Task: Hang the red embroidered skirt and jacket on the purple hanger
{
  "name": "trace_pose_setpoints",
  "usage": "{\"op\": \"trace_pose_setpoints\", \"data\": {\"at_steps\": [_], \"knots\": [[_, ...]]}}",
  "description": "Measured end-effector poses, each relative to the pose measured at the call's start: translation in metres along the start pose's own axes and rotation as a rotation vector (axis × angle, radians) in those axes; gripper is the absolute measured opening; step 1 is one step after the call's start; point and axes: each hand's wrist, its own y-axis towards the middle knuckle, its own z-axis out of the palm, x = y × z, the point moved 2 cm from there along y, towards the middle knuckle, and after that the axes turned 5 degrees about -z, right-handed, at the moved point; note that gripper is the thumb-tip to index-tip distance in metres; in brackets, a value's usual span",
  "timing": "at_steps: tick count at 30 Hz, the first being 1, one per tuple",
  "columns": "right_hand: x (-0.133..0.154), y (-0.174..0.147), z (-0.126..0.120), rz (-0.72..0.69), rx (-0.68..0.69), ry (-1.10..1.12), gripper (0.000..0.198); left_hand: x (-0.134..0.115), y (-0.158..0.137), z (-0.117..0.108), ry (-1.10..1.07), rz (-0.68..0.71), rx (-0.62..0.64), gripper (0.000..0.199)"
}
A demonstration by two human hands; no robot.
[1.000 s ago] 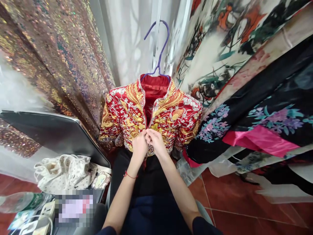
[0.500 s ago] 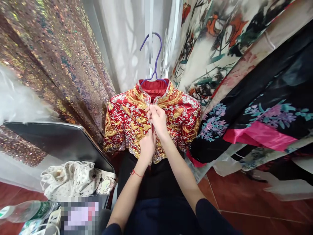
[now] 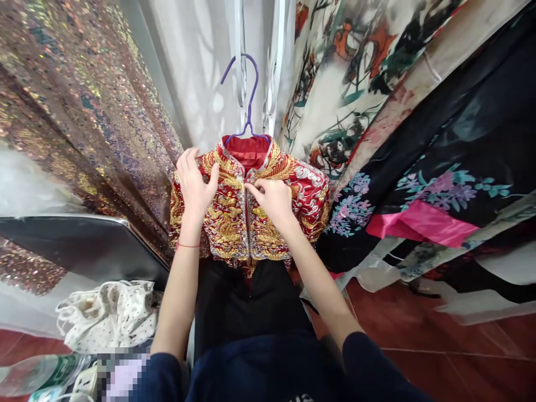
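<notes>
A short red jacket [image 3: 226, 215] with gold and silver embroidery hangs on a purple wire hanger [image 3: 253, 89] in front of me. Its stand collar is open at the neck and shows red lining. The two front edges meet down the middle. Thumb and fingers of my right hand [image 3: 274, 198] pinch the front edge just under the collar; whether a zip pull or fastener is between them is hidden. My left hand [image 3: 195, 184] lies over the jacket's shoulder on the left, fingers and thumb apart.
A sequinned fabric [image 3: 84, 111] drapes at left above a black chair back [image 3: 84, 240]. A spotted white cloth bag [image 3: 106, 315] and a plastic bottle [image 3: 42, 371] are lower left. Black floral clothing [image 3: 419, 151] and a patterned garment [image 3: 335, 106] hang at right.
My left hand has left the lower front of the jacket and moved up and left to its shoulder, fingers spreading. My right hand stays near the collar. The view has shifted slightly.
</notes>
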Motion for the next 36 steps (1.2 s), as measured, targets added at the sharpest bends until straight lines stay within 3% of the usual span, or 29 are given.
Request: {"op": "trace_pose_setpoints", "data": {"at_steps": [3,5,8,12,19,26,33,36], "knots": [[-0.002,-0.002,-0.037,-0.183,-0.104,-0.163,0.036,0.031,0.016,-0.002,0.029,0.055,0.146,0.046],[-0.016,-0.001,-0.062,-0.258,-0.208,-0.329,0.04,0.047,0.021,-0.002,0.039,0.103,0.214,0.04],[-0.047,0.006,-0.08,-0.388,-0.105,-0.462,0.045,0.058,0.024,-0.002,0.045,0.125,0.191,0.038],[-0.072,0.021,-0.078,-0.452,-0.043,-0.481,0.041,0.049,0.022,-0.004,0.02,0.108,0.089,0.038],[-0.049,0.046,-0.091,-0.474,-0.164,-0.383,0.039,0.026,0.037,-0.032,0.003,0.05,-0.047,0.036],[-0.067,0.038,-0.07,-0.311,-0.025,-0.158,0.03,0.059,0.028,-0.012,-0.018,-0.027,0.176,0.046],[-0.077,0.037,-0.069,-0.309,-0.042,-0.175,0.031,0.062,0.017,-0.006,-0.024,-0.016,0.075,0.044],[-0.064,0.025,-0.065,-0.312,-0.205,-0.308,0.034,0.059,0.012,-0.008,-0.001,-0.021,0.042,0.042]]}}
